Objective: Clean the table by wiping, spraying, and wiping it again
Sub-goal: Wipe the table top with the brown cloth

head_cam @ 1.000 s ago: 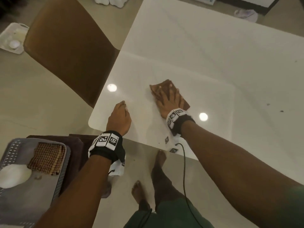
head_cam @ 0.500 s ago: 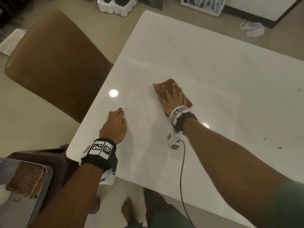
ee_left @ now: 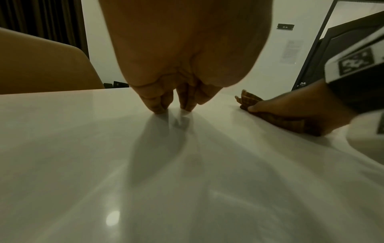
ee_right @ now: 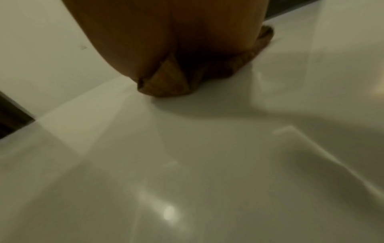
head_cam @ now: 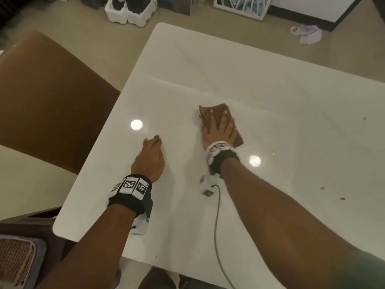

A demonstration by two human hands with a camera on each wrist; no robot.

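Note:
A folded brown checked cloth (head_cam: 226, 110) lies on the white table (head_cam: 270, 86), left of centre. My right hand (head_cam: 218, 128) lies flat on it with fingers spread, pressing it to the surface; in the right wrist view the cloth (ee_right: 166, 82) bunches under the palm (ee_right: 166, 32). My left hand (head_cam: 151, 155) rests to its left, holding nothing. Its bent fingertips (ee_left: 160, 110) touch the bare tabletop. The left wrist view also shows the cloth (ee_left: 249, 98) under the right hand (ee_left: 290, 108). No spray bottle is in view.
A brown chair (head_cam: 52, 101) stands at the table's left edge. Small dark crumbs (head_cam: 322, 187) dot the table's right side. A grey basket (head_cam: 38, 253) holding another checked cloth sits at the bottom left. Boxes and a frame clutter the floor beyond the far edge.
Both hands now sit farther in from the table's near edge, the right one having slid the cloth along under it. The head view has tilted up toward the far floor.

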